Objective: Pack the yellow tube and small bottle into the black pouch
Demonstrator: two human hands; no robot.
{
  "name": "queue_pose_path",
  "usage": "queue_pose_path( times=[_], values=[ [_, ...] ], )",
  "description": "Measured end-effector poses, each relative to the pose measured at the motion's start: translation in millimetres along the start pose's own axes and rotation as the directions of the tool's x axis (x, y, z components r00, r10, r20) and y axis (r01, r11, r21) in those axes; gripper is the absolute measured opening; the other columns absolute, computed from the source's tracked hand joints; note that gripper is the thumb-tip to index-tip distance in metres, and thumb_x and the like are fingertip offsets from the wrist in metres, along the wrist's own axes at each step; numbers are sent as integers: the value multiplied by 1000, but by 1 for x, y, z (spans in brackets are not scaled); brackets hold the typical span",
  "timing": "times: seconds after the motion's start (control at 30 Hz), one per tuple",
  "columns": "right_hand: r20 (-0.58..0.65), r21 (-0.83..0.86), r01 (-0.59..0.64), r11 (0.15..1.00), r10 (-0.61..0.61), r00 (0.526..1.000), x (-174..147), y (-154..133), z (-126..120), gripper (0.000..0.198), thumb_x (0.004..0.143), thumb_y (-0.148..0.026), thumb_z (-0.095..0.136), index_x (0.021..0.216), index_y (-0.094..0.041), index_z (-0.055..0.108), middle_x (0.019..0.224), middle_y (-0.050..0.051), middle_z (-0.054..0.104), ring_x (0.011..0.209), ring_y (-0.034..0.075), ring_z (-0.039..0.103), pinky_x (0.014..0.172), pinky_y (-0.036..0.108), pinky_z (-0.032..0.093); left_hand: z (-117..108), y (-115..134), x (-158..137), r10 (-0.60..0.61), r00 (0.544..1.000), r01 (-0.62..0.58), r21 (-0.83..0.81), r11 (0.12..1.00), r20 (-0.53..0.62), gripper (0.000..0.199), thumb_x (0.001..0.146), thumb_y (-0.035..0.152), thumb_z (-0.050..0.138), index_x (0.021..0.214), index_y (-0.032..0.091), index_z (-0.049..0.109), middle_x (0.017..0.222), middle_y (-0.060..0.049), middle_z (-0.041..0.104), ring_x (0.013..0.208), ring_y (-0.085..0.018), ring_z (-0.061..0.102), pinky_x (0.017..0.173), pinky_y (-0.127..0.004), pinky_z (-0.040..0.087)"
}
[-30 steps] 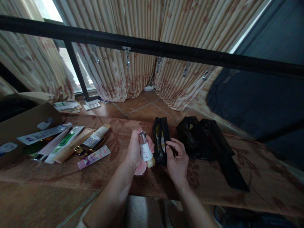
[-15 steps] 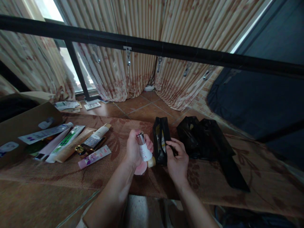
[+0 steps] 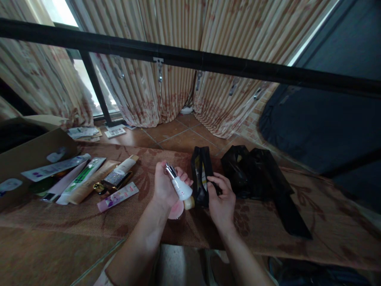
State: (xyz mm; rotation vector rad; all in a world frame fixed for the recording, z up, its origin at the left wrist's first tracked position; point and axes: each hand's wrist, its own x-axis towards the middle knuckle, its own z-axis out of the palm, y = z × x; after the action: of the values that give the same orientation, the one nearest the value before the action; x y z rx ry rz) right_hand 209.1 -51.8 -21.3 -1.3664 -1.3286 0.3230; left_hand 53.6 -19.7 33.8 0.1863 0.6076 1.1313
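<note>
My left hand (image 3: 164, 186) is closed round a white bottle (image 3: 181, 188) with a silver cap, tilted with its cap toward the upper left. Just to its right stands a black bag (image 3: 197, 190), its top parted and something yellow and white showing inside. The thumb and fingers of my right hand (image 3: 222, 198) pinch the right edge of this bag. Below the bottle lie a round pink container (image 3: 176, 210) and a small item with a cream-coloured cap (image 3: 189, 203), both partly hidden.
On the left of the cloth (image 3: 143, 222) lie several tubes, among them a pink-and-white tube (image 3: 118, 196), beside a glittery case (image 3: 114, 178) and a cardboard box (image 3: 64, 145). More black bags (image 3: 253, 174) rest on the right. A dark rail (image 3: 178, 55) crosses in front of curtains (image 3: 172, 24).
The bottle in my left hand has tipped further, its cap swinging to the left and its base to the right. My right hand keeps its hold on the black bag.
</note>
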Motion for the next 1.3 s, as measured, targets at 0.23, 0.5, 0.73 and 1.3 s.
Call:
queue_pose_path(
  times=[0.23, 0.5, 0.73, 1.3],
  values=[
    [4, 17, -20, 1000, 20, 1000, 0, 1, 1, 17, 86, -20, 55, 92, -21, 72, 111, 8, 63, 106, 20, 60, 96, 38, 45, -2, 3, 0, 84, 994, -79, -77, 994, 63, 64, 84, 69, 35, 63, 15, 62, 62, -5, 57, 62, -18, 60, 69, -34, 54],
    [8, 33, -19, 999, 18, 1000, 0, -2, 1, 17, 86, -18, 55, 92, -20, 71, 110, 8, 62, 106, 20, 60, 97, 37, 44, -3, 0, 4, 209, 972, -199, -96, 975, 111, 20, 73, 15, 52, 86, 15, 67, 87, -7, 70, 90, -20, 66, 91, -40, 50],
    [19, 60, -45, 997, 44, 999, 1, -4, 0, 19, 85, -18, 54, 93, -21, 71, 112, 8, 62, 108, 20, 60, 98, 38, 44, -1, -16, 10, 344, 929, -365, 172, 915, 138, 34, 73, 8, 61, 105, 20, 62, 110, -5, 69, 109, -19, 61, 97, -39, 47],
    [58, 25, -76, 997, 75, 996, 3, -3, -3, 26, 79, -11, 53, 96, -23, 69, 114, 7, 61, 109, 21, 59, 99, 37, 45, 3, -37, 16, 527, 700, -617, 779, 109, 481, 23, 87, 32, 60, 105, 20, 53, 96, -2, 66, 88, -17, 65, 81, -29, 50]
  ],
)
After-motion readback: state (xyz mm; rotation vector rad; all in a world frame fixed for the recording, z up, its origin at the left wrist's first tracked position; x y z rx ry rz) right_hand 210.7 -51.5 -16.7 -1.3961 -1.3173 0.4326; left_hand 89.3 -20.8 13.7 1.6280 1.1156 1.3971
